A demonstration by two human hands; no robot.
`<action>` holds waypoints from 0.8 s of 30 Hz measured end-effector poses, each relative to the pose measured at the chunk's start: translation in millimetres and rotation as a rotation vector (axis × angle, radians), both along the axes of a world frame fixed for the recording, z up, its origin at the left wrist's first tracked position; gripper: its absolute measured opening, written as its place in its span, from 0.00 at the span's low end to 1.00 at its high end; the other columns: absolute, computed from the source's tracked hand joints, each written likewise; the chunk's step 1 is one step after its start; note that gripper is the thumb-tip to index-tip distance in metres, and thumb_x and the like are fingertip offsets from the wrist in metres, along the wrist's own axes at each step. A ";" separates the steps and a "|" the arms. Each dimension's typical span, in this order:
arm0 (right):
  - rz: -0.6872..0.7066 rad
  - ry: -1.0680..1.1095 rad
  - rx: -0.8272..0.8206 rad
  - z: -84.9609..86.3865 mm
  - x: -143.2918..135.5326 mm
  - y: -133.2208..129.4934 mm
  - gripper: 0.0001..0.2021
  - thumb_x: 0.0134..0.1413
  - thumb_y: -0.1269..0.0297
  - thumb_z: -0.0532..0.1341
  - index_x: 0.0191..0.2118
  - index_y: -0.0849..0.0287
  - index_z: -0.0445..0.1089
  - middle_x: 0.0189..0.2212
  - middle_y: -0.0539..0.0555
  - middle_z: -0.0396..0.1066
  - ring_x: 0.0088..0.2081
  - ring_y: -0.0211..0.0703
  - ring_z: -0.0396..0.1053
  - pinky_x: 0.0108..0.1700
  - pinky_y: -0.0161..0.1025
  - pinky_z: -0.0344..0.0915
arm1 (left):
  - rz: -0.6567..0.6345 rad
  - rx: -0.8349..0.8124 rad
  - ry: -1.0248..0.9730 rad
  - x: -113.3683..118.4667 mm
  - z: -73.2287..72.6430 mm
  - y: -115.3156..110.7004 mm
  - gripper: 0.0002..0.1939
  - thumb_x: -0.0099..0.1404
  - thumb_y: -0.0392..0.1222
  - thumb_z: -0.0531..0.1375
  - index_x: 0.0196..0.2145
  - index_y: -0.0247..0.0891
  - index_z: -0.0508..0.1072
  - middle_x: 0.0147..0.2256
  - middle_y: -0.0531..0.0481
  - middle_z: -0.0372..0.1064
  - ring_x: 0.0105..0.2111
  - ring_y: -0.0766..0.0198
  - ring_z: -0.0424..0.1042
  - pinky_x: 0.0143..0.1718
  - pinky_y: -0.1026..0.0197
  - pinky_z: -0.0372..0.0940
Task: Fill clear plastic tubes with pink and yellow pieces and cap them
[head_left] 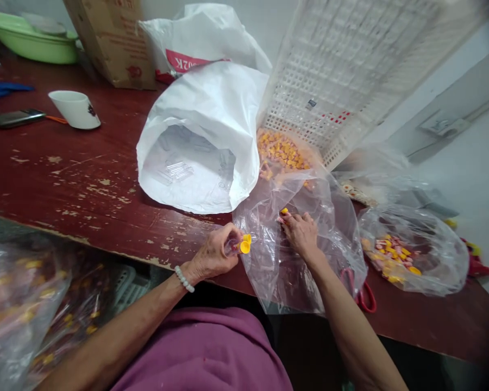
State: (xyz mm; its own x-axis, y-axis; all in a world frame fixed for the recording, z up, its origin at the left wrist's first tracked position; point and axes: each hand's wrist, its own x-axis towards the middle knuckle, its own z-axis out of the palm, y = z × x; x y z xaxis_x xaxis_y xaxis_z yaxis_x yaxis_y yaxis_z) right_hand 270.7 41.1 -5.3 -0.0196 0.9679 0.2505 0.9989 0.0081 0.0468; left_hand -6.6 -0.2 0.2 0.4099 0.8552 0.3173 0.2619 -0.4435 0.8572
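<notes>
My left hand (218, 251), wearing a beaded bracelet (185, 279), is closed around clear tubes with yellow caps (245, 244), beside the open white sack (199, 146). My right hand (301, 232) pinches a small yellow-topped piece (284, 214) over the clear plastic bag (293, 260); red-handled scissors (365, 297) lie near that forearm.

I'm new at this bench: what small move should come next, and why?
Probably bring the right hand towards the left hand: a small yellow plastic piece lies at its fingertips, while the left, some way off, holds clear plastic with round yellow pieces.
</notes>
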 end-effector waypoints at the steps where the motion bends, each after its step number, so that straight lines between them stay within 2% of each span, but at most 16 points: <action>1: -0.001 0.009 0.014 -1.1 -0.6 0.2 0.13 0.59 0.58 0.54 0.40 0.59 0.72 0.40 0.61 0.72 0.46 0.55 0.61 0.48 0.53 0.56 | -0.012 0.004 0.001 0.2 1.2 -1.7 0.17 0.46 0.27 0.55 0.35 0.38 0.62 0.37 0.49 0.71 0.33 0.64 0.71 0.34 0.64 0.63; 3: 0.006 0.125 0.082 5.4 -8.4 -6.6 0.14 0.59 0.58 0.54 0.40 0.60 0.72 0.37 0.60 0.71 0.42 0.51 0.63 0.48 0.52 0.57 | -0.023 0.011 -0.014 1.0 2.5 -3.8 0.21 0.46 0.26 0.55 0.40 0.38 0.62 0.38 0.48 0.71 0.35 0.63 0.71 0.35 0.63 0.64; 5: 0.097 0.338 0.152 23.4 -23.4 -21.5 0.12 0.59 0.58 0.54 0.41 0.59 0.70 0.36 0.57 0.70 0.38 0.45 0.65 0.46 0.48 0.61 | -0.032 0.013 -0.048 2.1 2.4 -4.8 0.27 0.46 0.26 0.56 0.45 0.38 0.60 0.40 0.47 0.70 0.38 0.62 0.72 0.39 0.62 0.65; 8: 0.389 0.579 0.169 59.0 -54.4 -50.4 0.09 0.59 0.62 0.55 0.43 0.55 0.68 0.39 0.55 0.67 0.39 0.41 0.65 0.42 0.42 0.65 | -0.051 0.022 -0.056 4.5 2.2 -6.1 0.35 0.47 0.25 0.56 0.53 0.39 0.55 0.41 0.46 0.70 0.40 0.60 0.72 0.43 0.59 0.65; 10: 0.558 0.590 0.132 77.2 -74.7 -66.1 0.10 0.58 0.67 0.55 0.44 0.54 0.68 0.40 0.55 0.65 0.42 0.41 0.65 0.43 0.41 0.66 | -0.047 0.051 -0.007 6.6 2.5 -7.3 0.38 0.48 0.25 0.56 0.56 0.38 0.52 0.42 0.45 0.70 0.41 0.59 0.72 0.44 0.57 0.65; 12: 0.671 0.558 0.088 86.5 -89.7 -75.3 0.13 0.58 0.71 0.54 0.46 0.53 0.67 0.41 0.55 0.64 0.43 0.41 0.65 0.43 0.41 0.66 | -0.033 0.100 0.036 8.7 2.5 -8.6 0.38 0.49 0.26 0.56 0.58 0.38 0.51 0.46 0.43 0.68 0.44 0.57 0.70 0.47 0.56 0.64; 15: 0.747 0.526 0.030 88.7 -99.4 -79.3 0.16 0.58 0.73 0.53 0.51 0.52 0.64 0.44 0.56 0.65 0.46 0.42 0.65 0.45 0.41 0.67 | -0.047 0.150 0.030 10.2 2.1 -9.5 0.38 0.50 0.27 0.55 0.59 0.36 0.50 0.50 0.40 0.64 0.46 0.55 0.69 0.47 0.55 0.63; 17: 0.727 0.548 0.037 87.3 -99.4 -79.4 0.18 0.58 0.72 0.53 0.54 0.52 0.61 0.46 0.56 0.66 0.48 0.43 0.65 0.47 0.43 0.66 | -0.061 0.147 0.028 9.8 2.3 -9.5 0.38 0.50 0.26 0.54 0.59 0.34 0.49 0.48 0.40 0.65 0.43 0.56 0.69 0.45 0.56 0.64; 21: 0.600 0.623 0.109 79.5 -96.4 -81.5 0.20 0.52 0.78 0.51 0.49 0.54 0.63 0.48 0.57 0.64 0.51 0.45 0.63 0.52 0.48 0.63 | -0.044 0.105 0.092 8.0 3.3 -9.6 0.40 0.47 0.25 0.54 0.59 0.35 0.49 0.40 0.45 0.68 0.35 0.60 0.70 0.40 0.58 0.64; 24: 0.611 0.578 0.063 66.6 -100.6 -85.4 0.25 0.43 0.82 0.49 0.46 0.53 0.67 0.51 0.56 0.60 0.54 0.47 0.59 0.55 0.52 0.59 | -0.033 0.111 0.087 8.3 1.8 -9.6 0.40 0.47 0.25 0.54 0.59 0.36 0.50 0.46 0.43 0.66 0.38 0.58 0.70 0.41 0.58 0.64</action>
